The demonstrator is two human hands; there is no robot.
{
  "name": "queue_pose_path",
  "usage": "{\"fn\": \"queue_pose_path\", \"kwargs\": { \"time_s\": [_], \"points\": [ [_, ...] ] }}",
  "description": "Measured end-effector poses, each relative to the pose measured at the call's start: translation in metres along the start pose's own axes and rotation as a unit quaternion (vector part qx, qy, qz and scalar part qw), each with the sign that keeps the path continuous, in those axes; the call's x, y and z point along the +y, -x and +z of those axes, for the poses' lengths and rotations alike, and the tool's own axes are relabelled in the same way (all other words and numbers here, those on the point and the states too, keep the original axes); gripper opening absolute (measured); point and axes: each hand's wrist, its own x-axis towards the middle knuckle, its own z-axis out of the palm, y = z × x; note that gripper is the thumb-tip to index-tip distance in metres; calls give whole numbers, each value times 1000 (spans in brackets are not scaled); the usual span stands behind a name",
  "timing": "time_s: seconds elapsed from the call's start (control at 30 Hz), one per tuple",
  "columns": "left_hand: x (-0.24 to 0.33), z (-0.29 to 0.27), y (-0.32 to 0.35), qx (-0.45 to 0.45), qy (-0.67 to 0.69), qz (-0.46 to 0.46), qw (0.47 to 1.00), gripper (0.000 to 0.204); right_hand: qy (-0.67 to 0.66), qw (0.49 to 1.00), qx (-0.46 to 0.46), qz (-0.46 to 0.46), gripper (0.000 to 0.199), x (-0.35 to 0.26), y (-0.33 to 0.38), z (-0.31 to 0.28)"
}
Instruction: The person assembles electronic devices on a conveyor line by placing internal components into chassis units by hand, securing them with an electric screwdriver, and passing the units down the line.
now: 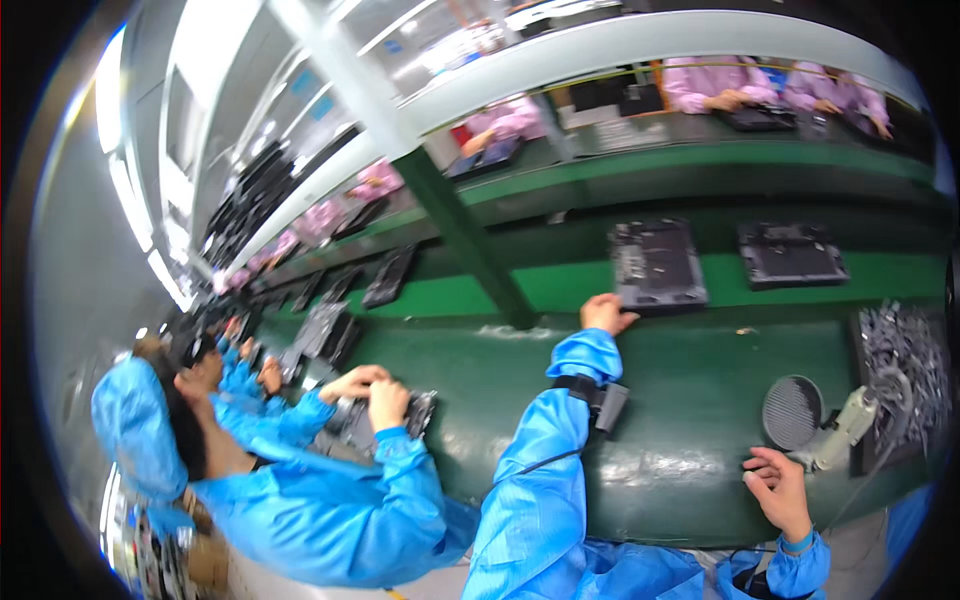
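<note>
My left hand (607,314) reaches across the green bench, fingers closed at the near left corner of a flat dark rectangular device (668,268). This device lies on the bright green strip with its inner parts exposed. Close to the bench's near edge, my right hand (782,492) holds nothing, its fingers loosely bent and apart. Just beyond it are a round dark mesh disc (792,411) and a pale green tool body (846,432) with a cord.
A second dark device (793,254) lies farther right on the strip. At the right, a dark tray (862,400) holds a heap of thin black strips (905,365). A green post (465,235) rises left of my arm. A co-worker in blue (330,510) handles a device close by.
</note>
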Motion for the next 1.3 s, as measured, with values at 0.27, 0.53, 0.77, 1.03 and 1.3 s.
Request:
{"fn": "queue_pose_path", "kwargs": {
  "time_s": [0.27,0.53,0.77,1.03,1.3],
  "points": [
    [-44,68,28,10,61,99,993,37,6,997,81,-7,27,21,-5,-15],
    [-57,167,-20,-117,-333,177,919,46,116,987,67,-85,26,12,-9,-14],
    [-47,253,-34,-54,-594,122,793,70,132,982,89,-99,28,28,-7,-25],
    [-37,257,-9,-111,-159,-66,979,33,144,984,61,-83,30,27,-12,-26],
    [-19,154,74,-223,41,-109,968,30,90,992,68,-55,27,30,-12,-11]
  ]
}}
